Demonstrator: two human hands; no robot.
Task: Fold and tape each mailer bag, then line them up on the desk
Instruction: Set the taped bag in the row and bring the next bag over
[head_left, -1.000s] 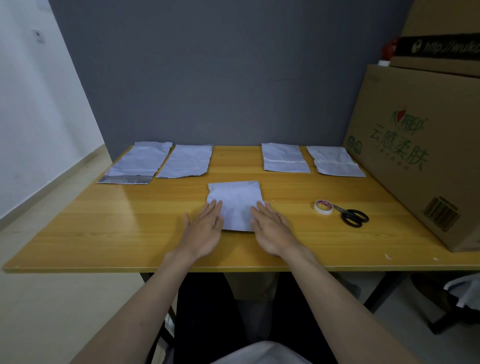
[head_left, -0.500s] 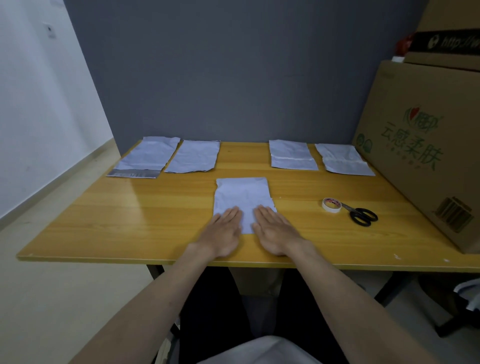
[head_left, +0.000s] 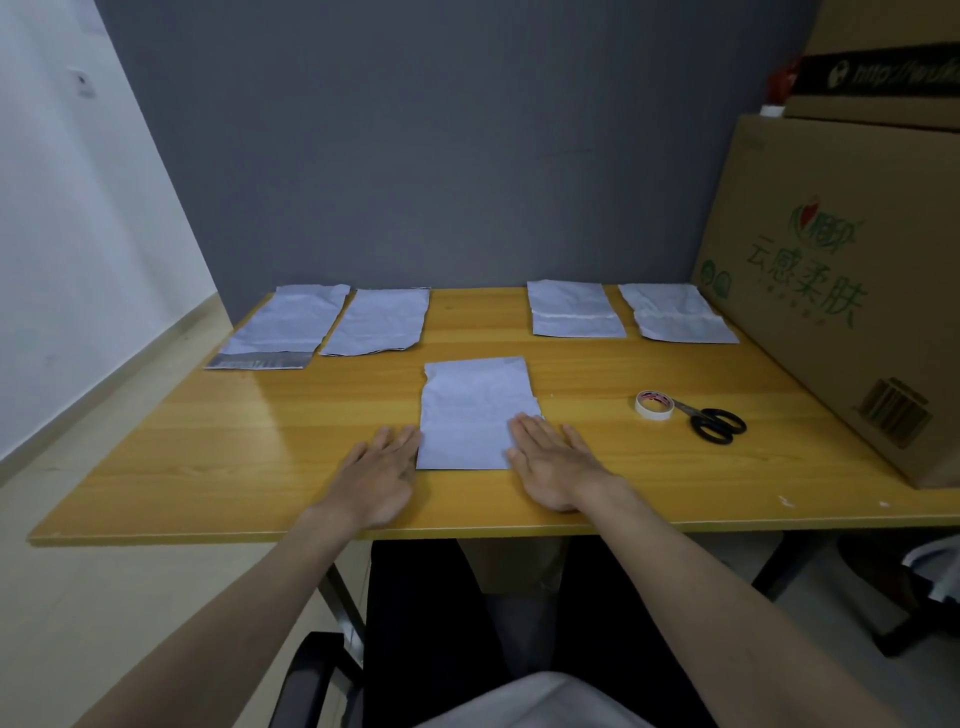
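A folded grey mailer bag (head_left: 475, 410) lies flat on the wooden desk (head_left: 208, 457) in front of me. My left hand (head_left: 382, 475) lies flat on the desk at the bag's lower left edge, fingers straight. My right hand (head_left: 553, 462) presses flat on the bag's lower right corner. Two unfolded mailer bags (head_left: 288, 325) (head_left: 382, 322) lie at the back left. Two folded, taped bags (head_left: 574, 309) (head_left: 675, 312) lie side by side at the back right. A roll of tape (head_left: 654, 405) and black scissors (head_left: 714, 422) sit to the right.
A large cardboard box (head_left: 841, 270) stands on the desk's right side, with another box (head_left: 883, 67) stacked on top. A grey wall backs the desk. A chair edge (head_left: 311, 680) shows below, near my lap.
Both hands have slid apart along the bag's near edge, from its middle out to its left and right sides. The camera has shifted slightly, so the desk appears further right.
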